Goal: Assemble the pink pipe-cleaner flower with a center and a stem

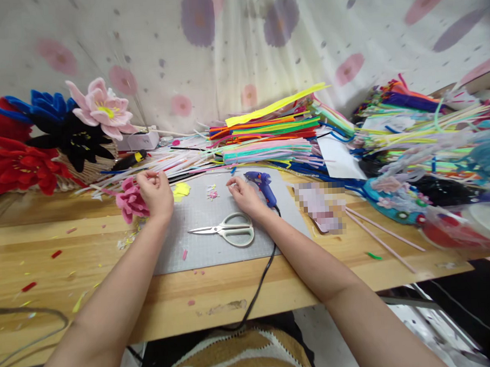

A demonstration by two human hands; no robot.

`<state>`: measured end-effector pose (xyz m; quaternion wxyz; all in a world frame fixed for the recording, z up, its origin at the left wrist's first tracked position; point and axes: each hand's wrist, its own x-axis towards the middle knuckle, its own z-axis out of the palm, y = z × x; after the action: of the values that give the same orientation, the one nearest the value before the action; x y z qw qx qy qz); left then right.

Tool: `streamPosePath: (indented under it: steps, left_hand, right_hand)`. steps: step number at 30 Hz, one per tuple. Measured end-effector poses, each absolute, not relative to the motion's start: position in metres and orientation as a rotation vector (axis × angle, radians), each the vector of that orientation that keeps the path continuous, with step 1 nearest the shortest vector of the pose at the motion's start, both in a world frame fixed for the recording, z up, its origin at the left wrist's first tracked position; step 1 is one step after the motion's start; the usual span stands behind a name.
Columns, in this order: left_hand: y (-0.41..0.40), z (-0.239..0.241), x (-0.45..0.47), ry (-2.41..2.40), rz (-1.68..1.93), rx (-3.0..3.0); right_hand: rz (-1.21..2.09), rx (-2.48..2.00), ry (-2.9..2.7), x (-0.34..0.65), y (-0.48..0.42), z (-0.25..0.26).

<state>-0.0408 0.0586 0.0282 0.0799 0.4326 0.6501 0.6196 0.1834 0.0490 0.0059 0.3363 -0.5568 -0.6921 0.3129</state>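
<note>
Left hand pinching pink flower at mat's left edge; right hand pinching white scrap; scissors between, within reach

Pink fuzzy flower, blue glue gun, pale green-handled scissors on a grey mat (faintly gridded, perhaps); white curtain with pink and purple flowers.

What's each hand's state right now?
Left hand: closed, fingertips pinched, touching the fuzzy pink pipe-cleaner flower; grip unclear.
Right hand: closed in a pinch; contents too small to tell.
</note>
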Motion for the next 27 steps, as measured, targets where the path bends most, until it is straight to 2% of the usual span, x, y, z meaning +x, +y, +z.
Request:
streamPosePath:
  steps: [3,8,10,20,27]
  left_hand:
    - [0.062,0.03,-0.041,1.917,1.688,1.297]
    - [0.073,0.025,-0.026,1.903,1.003,1.712]
    - [0.079,0.022,-0.019,1.821,0.862,1.879]
    - [0.097,0.012,-0.003,1.619,0.598,2.106]
    - [0.098,0.014,0.002,1.747,0.545,2.126]
  right_hand:
    - [0.816,-1.452,-1.822,0.18,0.057,0.008]
    - [0.748,-1.528,-1.847,0.168,0.078,0.007]
    - [0.71,-1.548,-1.872,0.164,0.086,0.006]
    - [0.615,-1.316,-2.196,0.157,0.102,0.003]
    - [0.548,-1.375,-2.17,0.151,0.106,0.003]
